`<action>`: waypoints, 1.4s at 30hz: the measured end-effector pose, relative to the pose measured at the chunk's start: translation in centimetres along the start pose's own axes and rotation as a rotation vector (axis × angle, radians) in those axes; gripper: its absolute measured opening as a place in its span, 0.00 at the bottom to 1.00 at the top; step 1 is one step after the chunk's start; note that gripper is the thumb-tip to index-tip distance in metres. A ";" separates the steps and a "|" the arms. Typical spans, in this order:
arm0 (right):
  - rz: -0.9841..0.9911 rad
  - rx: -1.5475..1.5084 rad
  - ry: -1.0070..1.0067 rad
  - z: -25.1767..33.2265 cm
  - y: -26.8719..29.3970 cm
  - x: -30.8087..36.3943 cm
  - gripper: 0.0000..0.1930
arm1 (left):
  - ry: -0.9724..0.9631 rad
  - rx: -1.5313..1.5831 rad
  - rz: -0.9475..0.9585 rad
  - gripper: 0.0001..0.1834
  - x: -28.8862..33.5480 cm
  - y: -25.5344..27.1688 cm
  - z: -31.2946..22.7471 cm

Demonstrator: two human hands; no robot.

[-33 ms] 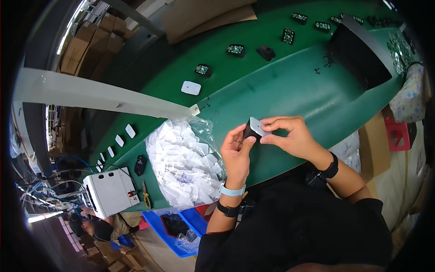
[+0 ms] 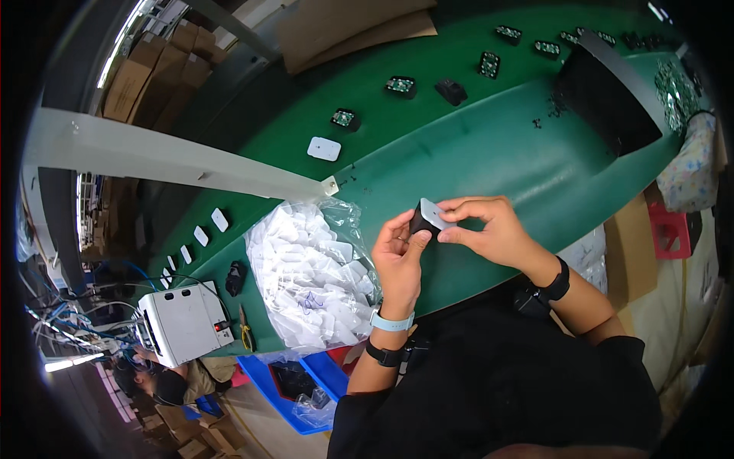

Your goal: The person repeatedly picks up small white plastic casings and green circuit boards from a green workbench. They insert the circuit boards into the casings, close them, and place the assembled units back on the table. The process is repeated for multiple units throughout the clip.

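Above the green work surface my left hand (image 2: 401, 256) is closed around a small black housing (image 2: 420, 222), thumb along its near side. A white cover plate (image 2: 433, 213) with rounded corners lies over the housing's upper right face, tilted. My right hand (image 2: 489, 229) pinches that plate's right edge between thumb and fingers. Beside my left wrist sits a clear plastic bag (image 2: 313, 275) full of white cover plates. Beyond my hands, a finished-looking white-topped piece (image 2: 324, 149) rests on the green belt, near a black housing with a circuit board (image 2: 345, 118).
Several board-filled housings (image 2: 401, 86) line the belt toward the far right. A black bin (image 2: 608, 96) stands at right beside bagged green parts (image 2: 676, 92). Left are a white machine (image 2: 183, 325), pliers (image 2: 246, 330) and a metal beam (image 2: 176, 157). A blue crate (image 2: 275, 390) sits below; another person (image 2: 172, 386) is lower left.
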State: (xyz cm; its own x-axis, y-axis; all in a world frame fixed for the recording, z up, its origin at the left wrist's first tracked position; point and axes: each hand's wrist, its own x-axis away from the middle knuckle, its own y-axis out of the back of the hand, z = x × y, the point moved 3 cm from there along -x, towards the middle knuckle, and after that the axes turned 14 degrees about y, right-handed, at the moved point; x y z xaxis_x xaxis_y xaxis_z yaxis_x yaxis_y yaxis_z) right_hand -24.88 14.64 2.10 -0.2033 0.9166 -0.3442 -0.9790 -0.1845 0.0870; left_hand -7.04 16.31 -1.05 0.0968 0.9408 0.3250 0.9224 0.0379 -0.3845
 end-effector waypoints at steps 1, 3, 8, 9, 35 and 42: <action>0.024 -0.024 0.000 -0.4 -0.1 -0.5 0.14 | -0.006 0.004 -0.014 0.22 -0.2 0.3 0.0; 0.068 -0.079 -0.006 -1.5 -0.4 -1.6 0.13 | 0.010 -0.023 -0.037 0.23 -0.7 0.8 -0.3; 0.026 0.278 0.232 -6.4 -2.3 -6.9 0.13 | -0.016 -0.498 -0.231 0.25 -2.5 2.6 -2.1; 0.020 0.325 0.183 -7.8 -2.4 -8.6 0.13 | -0.032 -0.643 -0.294 0.25 -2.3 3.5 -2.5; -0.512 1.062 -0.041 -9.1 25.4 1.8 0.06 | -0.246 -0.831 -0.262 0.06 1.5 8.9 -7.0; -0.441 1.119 -0.020 -9.6 29.0 0.6 0.09 | 0.047 -0.097 -0.091 0.08 1.3 5.0 -4.3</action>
State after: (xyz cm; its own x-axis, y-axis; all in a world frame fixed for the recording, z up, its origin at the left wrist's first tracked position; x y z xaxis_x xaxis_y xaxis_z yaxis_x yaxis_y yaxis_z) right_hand -53.56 6.47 -4.54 0.1552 0.8304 -0.5351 -0.4053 0.5475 0.7321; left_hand -0.67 16.25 1.19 0.0264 0.9178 0.3961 0.9598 0.0875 -0.2668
